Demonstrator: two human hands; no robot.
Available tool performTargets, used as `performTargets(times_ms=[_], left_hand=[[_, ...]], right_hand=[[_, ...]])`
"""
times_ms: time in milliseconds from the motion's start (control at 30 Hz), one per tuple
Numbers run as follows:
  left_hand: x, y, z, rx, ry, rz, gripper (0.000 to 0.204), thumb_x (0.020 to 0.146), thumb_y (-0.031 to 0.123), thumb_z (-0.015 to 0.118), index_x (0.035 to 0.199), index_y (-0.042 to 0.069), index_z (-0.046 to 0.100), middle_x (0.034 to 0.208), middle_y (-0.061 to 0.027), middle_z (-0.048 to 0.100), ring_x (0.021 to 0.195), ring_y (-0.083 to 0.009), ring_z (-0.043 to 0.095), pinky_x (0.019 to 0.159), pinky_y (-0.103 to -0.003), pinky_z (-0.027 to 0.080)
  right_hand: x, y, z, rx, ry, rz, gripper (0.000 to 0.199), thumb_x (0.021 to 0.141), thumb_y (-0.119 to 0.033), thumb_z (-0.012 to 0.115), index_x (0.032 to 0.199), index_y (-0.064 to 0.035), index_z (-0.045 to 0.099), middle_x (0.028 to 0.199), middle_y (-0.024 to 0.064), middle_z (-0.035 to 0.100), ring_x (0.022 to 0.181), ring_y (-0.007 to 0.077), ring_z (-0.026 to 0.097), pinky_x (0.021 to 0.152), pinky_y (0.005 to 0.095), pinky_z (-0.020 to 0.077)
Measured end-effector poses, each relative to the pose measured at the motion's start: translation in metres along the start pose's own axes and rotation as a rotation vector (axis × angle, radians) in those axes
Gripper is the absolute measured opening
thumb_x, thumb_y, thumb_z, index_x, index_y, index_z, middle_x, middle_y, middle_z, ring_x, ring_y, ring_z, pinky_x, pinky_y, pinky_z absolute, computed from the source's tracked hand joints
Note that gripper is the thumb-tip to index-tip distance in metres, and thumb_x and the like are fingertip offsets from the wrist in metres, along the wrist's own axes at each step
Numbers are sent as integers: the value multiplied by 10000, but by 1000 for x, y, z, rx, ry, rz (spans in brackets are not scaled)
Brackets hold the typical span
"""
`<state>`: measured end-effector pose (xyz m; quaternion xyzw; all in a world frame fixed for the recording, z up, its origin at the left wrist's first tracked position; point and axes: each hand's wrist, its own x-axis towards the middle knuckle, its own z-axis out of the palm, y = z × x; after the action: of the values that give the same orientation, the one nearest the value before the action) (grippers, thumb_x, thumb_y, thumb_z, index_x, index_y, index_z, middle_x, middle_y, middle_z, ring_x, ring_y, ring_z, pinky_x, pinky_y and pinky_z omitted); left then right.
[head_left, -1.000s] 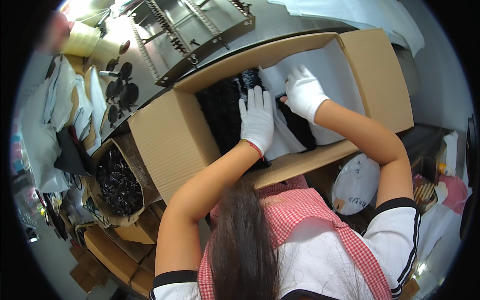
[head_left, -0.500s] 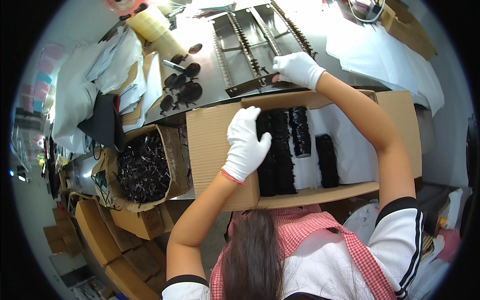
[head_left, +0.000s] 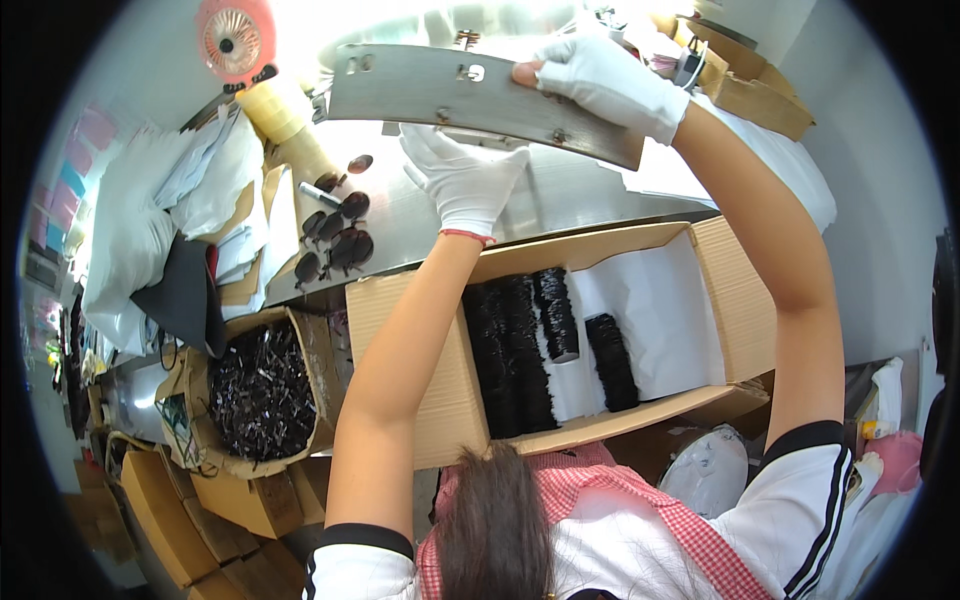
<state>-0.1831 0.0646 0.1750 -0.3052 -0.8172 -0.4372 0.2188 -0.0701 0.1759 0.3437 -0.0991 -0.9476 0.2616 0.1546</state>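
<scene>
My right hand (head_left: 612,86), in a white glove, grips the upper right edge of a metal rack, its thumb on the flat end plate (head_left: 410,95). The rack is tilted up over the steel table, so the plate hides most of its rods. Just below the plate is my gloved left hand (head_left: 463,182), fingers and thumb spread; whether its fingertips touch the rack I cannot tell. Close in front of me, an open cardboard box (head_left: 735,300) contains black ragged-edged rows (head_left: 510,350) and white paper sheets (head_left: 650,310).
Several dark round lenses (head_left: 350,248) and a marker (head_left: 318,193) lie on the steel table (head_left: 560,205) at left. A carton of black scraps (head_left: 262,390) stands left of the box. Papers (head_left: 240,240), tape rolls (head_left: 275,110) and a pink fan (head_left: 228,45) are further back.
My right hand has lifted the rack from lying flat and tipped its end plate up. My left hand has moved from the box's left side forward to below the plate.
</scene>
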Motion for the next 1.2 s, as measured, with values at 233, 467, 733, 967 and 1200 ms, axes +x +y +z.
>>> performTargets(times_ms=[233,467,733,967,1200], left_hand=[[8,25,17,-210,151,-67,1053,564,258,772,1375,-72,187,1215,-279,303,1141,-381,365,994,-510,387],[9,35,10,-244,5,-210,1114,548,252,798,1400,-92,168,1247,-308,323,1171,-408,385,1024,-498,393],[3,50,21,-188,75,-304,1172,579,254,796,1482,-44,112,1256,-355,356,1143,-440,465,1028,-506,398],[10,70,17,-249,8,-40,1172,576,225,772,1524,10,117,1175,-316,371,1108,-419,407,1041,-556,326],[69,11,-75,-191,297,658,986,553,159,737,1447,59,331,1185,-209,428,1149,-360,389,1034,-490,320]], right_hand=[[-21,0,-61,-276,230,70,420,888,-427,670,1191,-139,713,1096,110,737,964,269,693,883,365,525],[-24,52,-63,36,285,50,285,958,-261,652,1146,-63,733,1016,79,756,934,134,674,855,277,522],[5,70,-73,-111,238,37,209,946,-184,655,1061,-25,726,889,51,728,797,148,642,781,286,526],[-79,101,-83,-190,377,124,176,996,-188,627,978,-15,597,886,-24,623,837,46,526,787,214,451],[-95,53,-29,98,517,30,100,983,-113,566,995,-14,571,974,21,661,891,104,602,794,267,474]])
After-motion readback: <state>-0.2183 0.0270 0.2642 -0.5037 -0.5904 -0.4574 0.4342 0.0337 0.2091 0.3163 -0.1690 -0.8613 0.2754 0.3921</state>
